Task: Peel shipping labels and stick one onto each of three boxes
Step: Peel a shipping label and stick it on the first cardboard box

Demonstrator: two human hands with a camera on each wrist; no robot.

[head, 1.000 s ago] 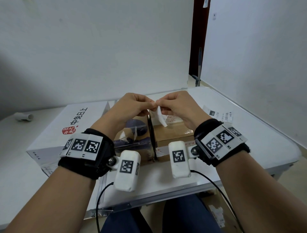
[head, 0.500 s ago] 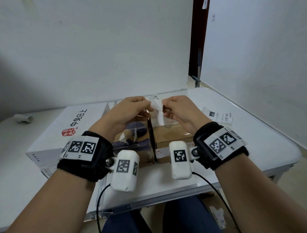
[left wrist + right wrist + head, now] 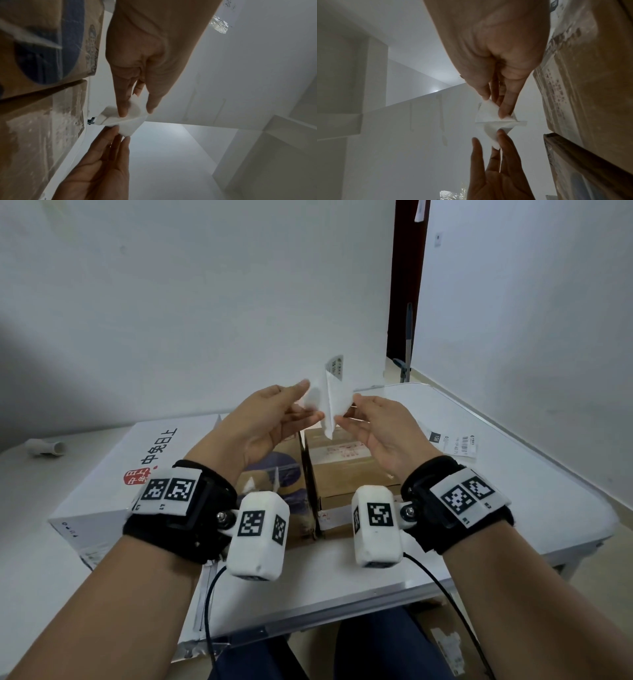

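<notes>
The left hand (image 3: 270, 419) pinches one thin white sheet and the right hand (image 3: 376, 433) pinches the other — a shipping label (image 3: 330, 402) splitting from its smooth backing, held up over two brown cardboard boxes (image 3: 346, 474) on the table (image 3: 513, 474).

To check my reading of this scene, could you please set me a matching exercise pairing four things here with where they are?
Things:
1. label
2. spare label
3. white box
4. pipe piece

Places:
A. lying flat on the table's right side
B. far left of the table, by the wall
C. pinched in the air between both hands
D. on the table, left of the brown boxes

Pairs: 1-C, 2-A, 3-D, 4-B
</notes>
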